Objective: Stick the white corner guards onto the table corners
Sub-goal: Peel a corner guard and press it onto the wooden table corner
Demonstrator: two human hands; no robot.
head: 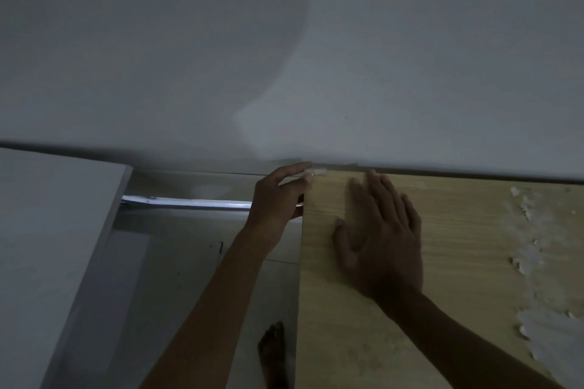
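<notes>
One corner guard (pixel 316 172) sits at the table (pixel 410 262) corner by the wall, pinched in the left hand (pixel 278 202) fingertips. Just right of it, the right hand (pixel 384 240) lies flat, fingers spread; left is nearer for pressing.

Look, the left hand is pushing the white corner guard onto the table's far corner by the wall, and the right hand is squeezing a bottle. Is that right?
Not quite. The head view shows no bottle: the right hand lies flat, fingers spread, on the wooden table. The rest holds: the left hand is at the white corner guard on the table's far corner by the wall.
</notes>
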